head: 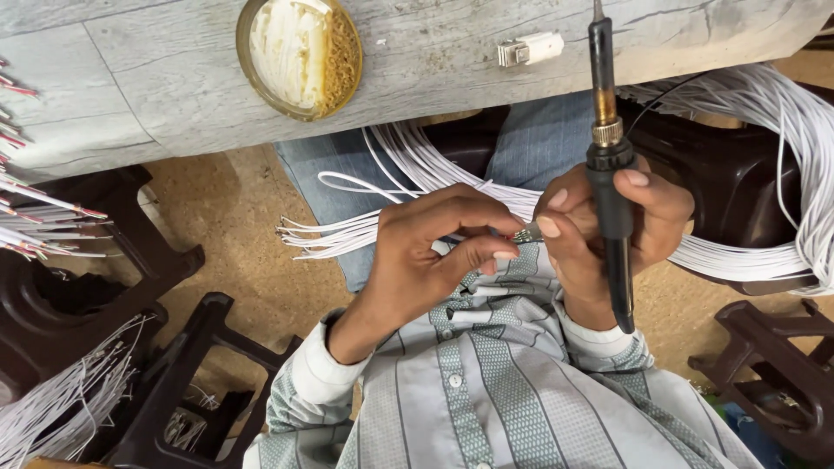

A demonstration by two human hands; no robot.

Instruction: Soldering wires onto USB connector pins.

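Not much room to move here. The hands sat close over the lap, hemmed in by the wire bundle looping off to the right and the loose wires fanning left. The table edge closed off the front, with a tin and a connector on it (bare wood between them). Dark stools crowded both sides; open floor showed front-left.
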